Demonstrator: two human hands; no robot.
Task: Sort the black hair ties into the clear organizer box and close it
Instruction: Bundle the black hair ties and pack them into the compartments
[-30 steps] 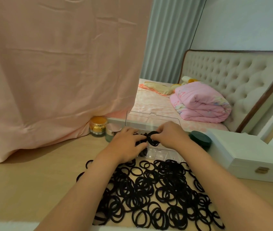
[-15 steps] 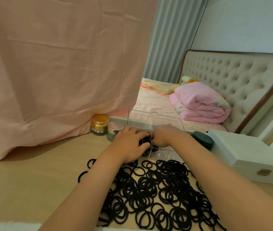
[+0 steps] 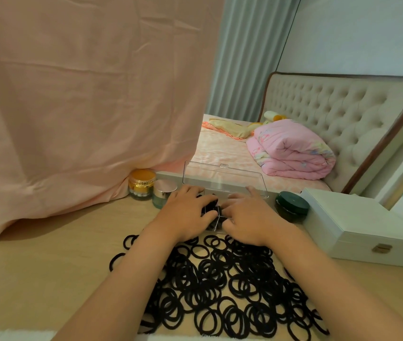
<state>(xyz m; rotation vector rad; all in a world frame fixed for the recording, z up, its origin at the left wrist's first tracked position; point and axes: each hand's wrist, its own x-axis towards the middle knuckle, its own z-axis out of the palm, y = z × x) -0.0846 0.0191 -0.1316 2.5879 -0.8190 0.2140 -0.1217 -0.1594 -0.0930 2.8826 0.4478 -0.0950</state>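
Left hand (image 3: 185, 214) and right hand (image 3: 248, 217) lie palm-down side by side over the clear organizer box (image 3: 216, 228). Their fingers are bent onto a small bunch of black hair ties (image 3: 210, 208) in a compartment. Whether they grip it or only press it, I cannot tell. The box's lid (image 3: 225, 178) stands upright at 12 o'clock from the hands. The loose pile of hair ties (image 3: 220, 286) is spread on the wooden table (image 3: 48, 267) at 6 o'clock. A gold-lidded jar (image 3: 141, 184) and a pink-lidded jar (image 3: 163, 193) sit at 10 o'clock, a dark green jar (image 3: 291, 209) at 3 o'clock, with a white case (image 3: 358, 227) beyond it.
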